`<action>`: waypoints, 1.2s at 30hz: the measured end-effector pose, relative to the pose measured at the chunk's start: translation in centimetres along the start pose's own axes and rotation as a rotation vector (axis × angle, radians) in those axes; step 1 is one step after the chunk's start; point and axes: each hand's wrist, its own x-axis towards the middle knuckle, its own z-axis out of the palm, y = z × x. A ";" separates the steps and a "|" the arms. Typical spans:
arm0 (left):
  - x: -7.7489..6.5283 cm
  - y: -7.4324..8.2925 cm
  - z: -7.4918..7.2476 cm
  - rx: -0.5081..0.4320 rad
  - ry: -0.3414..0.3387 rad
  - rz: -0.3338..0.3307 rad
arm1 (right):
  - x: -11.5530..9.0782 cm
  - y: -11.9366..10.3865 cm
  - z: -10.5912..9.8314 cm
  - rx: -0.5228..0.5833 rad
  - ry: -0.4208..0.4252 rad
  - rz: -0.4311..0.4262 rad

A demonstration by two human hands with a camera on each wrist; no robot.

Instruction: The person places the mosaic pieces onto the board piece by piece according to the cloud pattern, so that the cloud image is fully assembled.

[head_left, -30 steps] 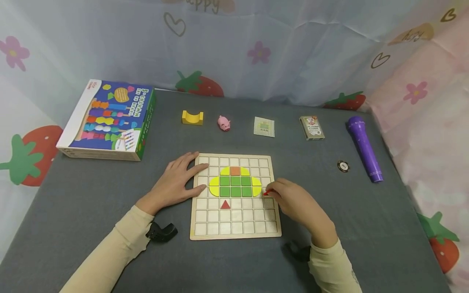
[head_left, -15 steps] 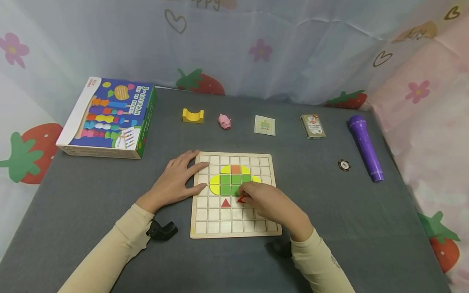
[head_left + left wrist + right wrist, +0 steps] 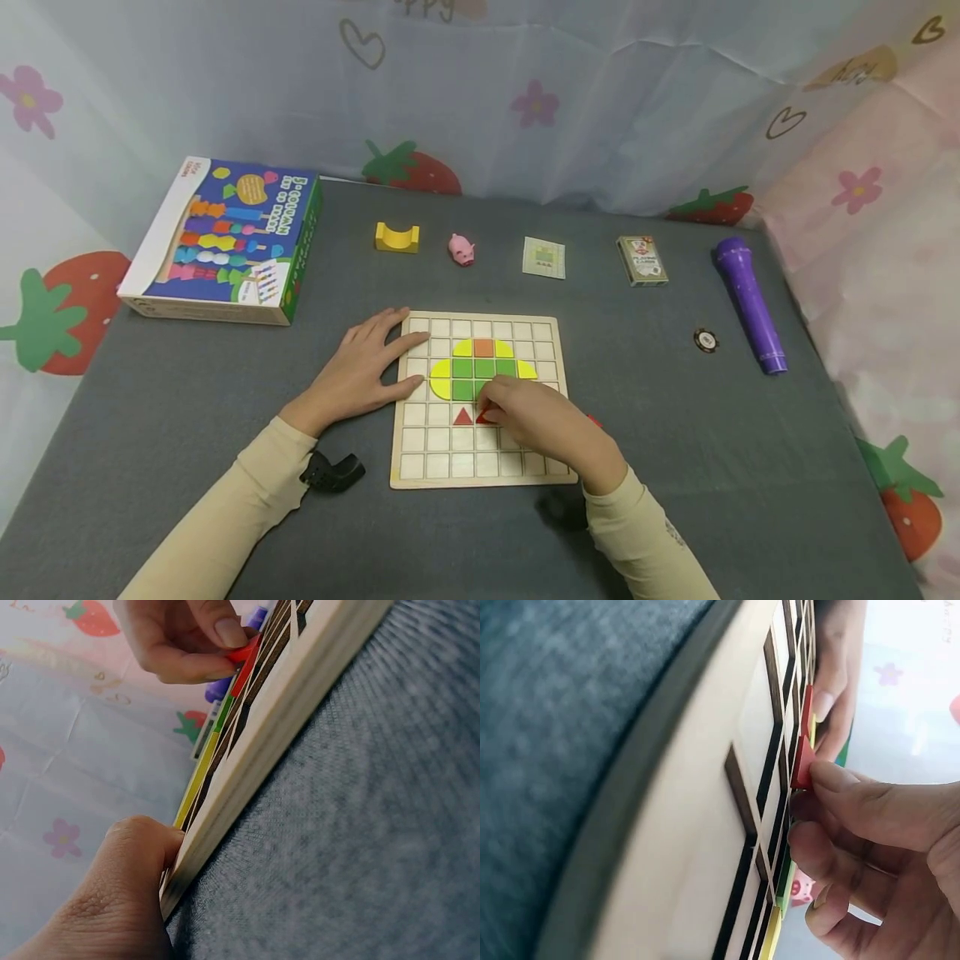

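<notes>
A wooden grid board lies in front of me, bearing green squares, yellow quarter-rounds, an orange square and a red triangle below them. My right hand pinches a second red triangular tile between thumb and finger, down at the cell right of the first triangle. Part of the pattern is hidden under this hand. With fingers spread, my left hand rests along the board's left edge; its thumb touches the rim in the left wrist view.
A boxed bead toy stands at the back left. Behind the board lie a yellow arch block, a pink pig, a pattern card and playing cards. Rightward are a round chip, a purple flashlight and a red piece.
My right hand has moved left from the board's right edge, carrying the red triangular tile down to the spot beside the first triangle. The left hand stays in place.
</notes>
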 end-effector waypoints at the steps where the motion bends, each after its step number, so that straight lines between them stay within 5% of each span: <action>1: 0.0 0.0 0.0 0.001 0.000 0.001 | 0.0 0.0 0.0 0.006 -0.001 0.003; 23: 0.1 -0.1 0.2 -0.001 -0.004 -0.003 | -0.8 0.4 -0.4 -0.032 0.054 -0.005; 31: 0.1 0.0 0.1 -0.010 -0.011 -0.008 | -4.3 3.4 -3.9 -0.015 0.183 0.149; 36: 0.1 0.0 0.0 -0.007 -0.010 -0.011 | -6.7 5.4 -4.4 0.025 0.176 0.259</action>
